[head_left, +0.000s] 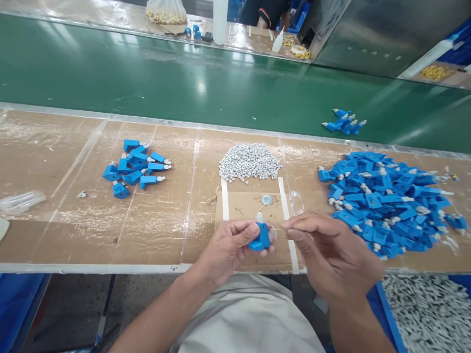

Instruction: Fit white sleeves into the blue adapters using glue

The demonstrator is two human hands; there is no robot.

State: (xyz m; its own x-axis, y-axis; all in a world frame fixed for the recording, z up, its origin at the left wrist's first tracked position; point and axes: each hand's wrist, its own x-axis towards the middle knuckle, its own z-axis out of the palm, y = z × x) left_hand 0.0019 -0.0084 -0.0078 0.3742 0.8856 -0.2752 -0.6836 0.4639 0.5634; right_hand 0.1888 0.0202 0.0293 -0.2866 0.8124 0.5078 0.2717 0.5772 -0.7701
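Thumb and fingers of the left hand (235, 242) are closed around one blue piece (262, 236), its pale tip pointing away from the person, just above the near part of the counter (165, 235). From where I stand, that grip looks clamped on the body's sides; the right hand (333, 250) has thumb and fingertips pinched together on a thin yellowish sliver (277, 229), held right beside the blue piece. I'd judge the blue piece light, stiff and perhaps slick, like moulded plastic, best taken by its broad blue flanks so the narrower pale tip isn't strained. The sliver seems slight enough to bend or drop, so a fingertip pinch near one end would suit it. Beneath the hands lies a cardboard pad (245, 206) with white tape strips (288, 215), and beyond it a mound of small grey-white bits (250, 162). A loose cluster of blue pieces (136, 166) sits to the left, a far bigger heap (390, 196) to the right. Farther out, a few more (346, 123) rest on a green belt (165, 83), with a co-worker's dark sleeve (272, 12) across it.
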